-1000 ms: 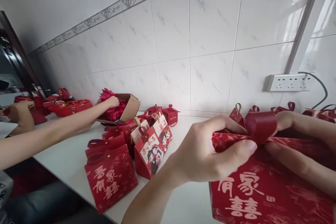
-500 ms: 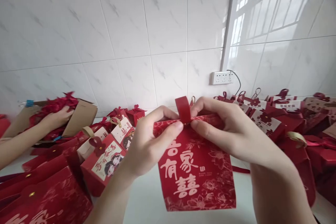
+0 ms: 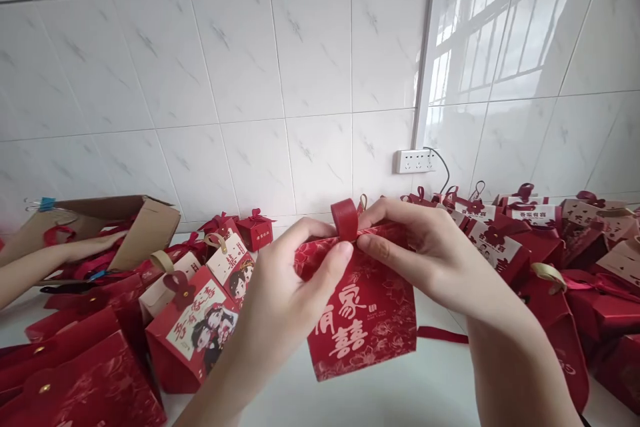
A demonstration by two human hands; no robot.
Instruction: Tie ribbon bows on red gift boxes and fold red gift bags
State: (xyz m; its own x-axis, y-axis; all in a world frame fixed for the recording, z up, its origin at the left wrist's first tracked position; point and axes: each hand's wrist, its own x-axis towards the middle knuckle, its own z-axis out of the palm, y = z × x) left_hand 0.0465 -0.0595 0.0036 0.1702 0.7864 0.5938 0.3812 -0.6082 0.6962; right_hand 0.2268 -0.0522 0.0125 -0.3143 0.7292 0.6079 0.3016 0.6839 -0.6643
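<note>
The red gift bag (image 3: 363, 307) now sits a little lower and smaller in view than half a second ago, its top edge pressed flatter, so the mouth looks nearer to closed; the co-worker's hand (image 3: 95, 245), to the far left of the left hand, has slid from the red filling to the rim of the cardboard box (image 3: 145, 227). The left hand (image 3: 285, 293) pinches the bag's top edge between thumb and forefinger, wrist angled up from below; the right hand (image 3: 425, 253) pinches the same edge just beside the upright red handle loop (image 3: 345, 219), fingers curled over it. The bag hangs between both hands above the white table (image 3: 390, 400); more red boxes (image 3: 540, 247) crowd beyond the right hand.
</note>
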